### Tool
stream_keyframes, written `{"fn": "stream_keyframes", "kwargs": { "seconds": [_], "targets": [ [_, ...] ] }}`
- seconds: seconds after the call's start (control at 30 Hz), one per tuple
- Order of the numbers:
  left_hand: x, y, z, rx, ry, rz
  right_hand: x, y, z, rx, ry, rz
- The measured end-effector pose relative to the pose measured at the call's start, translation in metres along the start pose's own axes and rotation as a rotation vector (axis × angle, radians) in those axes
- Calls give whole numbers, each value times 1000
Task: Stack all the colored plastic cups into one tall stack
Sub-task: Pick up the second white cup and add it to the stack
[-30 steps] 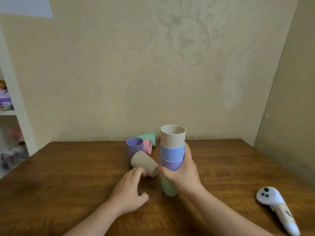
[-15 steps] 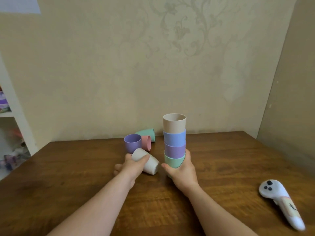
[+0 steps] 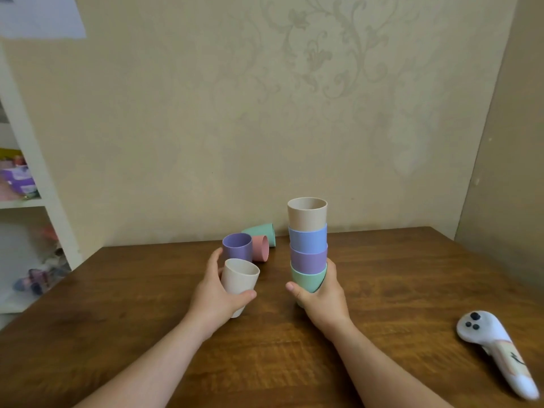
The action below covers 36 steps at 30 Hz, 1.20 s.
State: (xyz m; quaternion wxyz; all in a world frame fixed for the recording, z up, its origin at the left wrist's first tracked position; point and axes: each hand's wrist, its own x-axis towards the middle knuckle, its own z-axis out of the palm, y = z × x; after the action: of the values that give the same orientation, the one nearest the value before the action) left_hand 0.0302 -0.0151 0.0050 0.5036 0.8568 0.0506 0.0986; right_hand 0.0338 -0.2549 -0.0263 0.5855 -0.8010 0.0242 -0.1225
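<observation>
Holding a cream cup (image 3: 239,276) upright in the left hand (image 3: 216,295), fingers wrapped around its side and thumb (image 3: 245,295) pressed across the front, low over the wooden table (image 3: 397,290). Steadying the stack (image 3: 308,245) with the right hand (image 3: 325,295), fingers curled around the green bottom cup (image 3: 307,279), thumb tip showing at the left of it; purple, blue and beige cups nested above, beige cup (image 3: 307,214) open at the top. Hard to tell whether the stack's base touches the table or is lifted just off it.

Best done, probably, by raising the cream cup well above the beige rim, keeping it upright, centring it over the opening, then lowering straight down until it seats. Worth keeping the right-hand grip firm and the stack vertical, since a sideways nudge up high could tip it.

Left to collect behind: a purple cup (image 3: 237,247) standing upright, a pink cup (image 3: 261,248) and a green cup (image 3: 262,231) lying on their sides. White controller (image 3: 494,348) well apart at the right, out of the way.
</observation>
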Motion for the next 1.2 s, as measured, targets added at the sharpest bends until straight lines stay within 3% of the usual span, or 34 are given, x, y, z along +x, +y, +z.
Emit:
{"fn": "stream_keyframes", "kwargs": {
  "seconds": [0.17, 0.27, 0.4, 0.53, 0.63, 0.73, 0.83, 0.93, 1.03, 1.13, 1.2],
  "targets": [
    [-5, -5, 5, -150, -28, -45, 2, -3, 1, 42, 63, -58],
    [-11, 2, 11, -234, 83, -31, 6, -5, 2, 55, 93, -58],
    [-1, 55, 8, -431, 256, 147, 11, -7, 1, -11, 51, -26],
    [14, 145, -1, -653, 132, 376, 7, -10, 3, -52, 71, -45],
    [21, 201, 4, -579, 59, 484, 8, -9, 3, -60, 80, -60],
    [26, 218, 17, -430, 0, 453, 8, -8, 2, -49, 75, -68],
    [31, 197, 33, -280, -123, 310, 7, -8, 2, -37, 75, -67],
    [33, 174, 44, -324, -150, 239, 7, -8, 3, -29, 68, -75],
    [33, 164, 45, -327, -190, 258, 9, -7, 3, -31, 70, -82],
    [40, 145, 34, -103, -218, 333, 10, -5, 4, -22, 71, -84],
    [49, 120, 22, 80, -96, 382, 11, -4, 5, -21, 75, -87]
  ]
}}
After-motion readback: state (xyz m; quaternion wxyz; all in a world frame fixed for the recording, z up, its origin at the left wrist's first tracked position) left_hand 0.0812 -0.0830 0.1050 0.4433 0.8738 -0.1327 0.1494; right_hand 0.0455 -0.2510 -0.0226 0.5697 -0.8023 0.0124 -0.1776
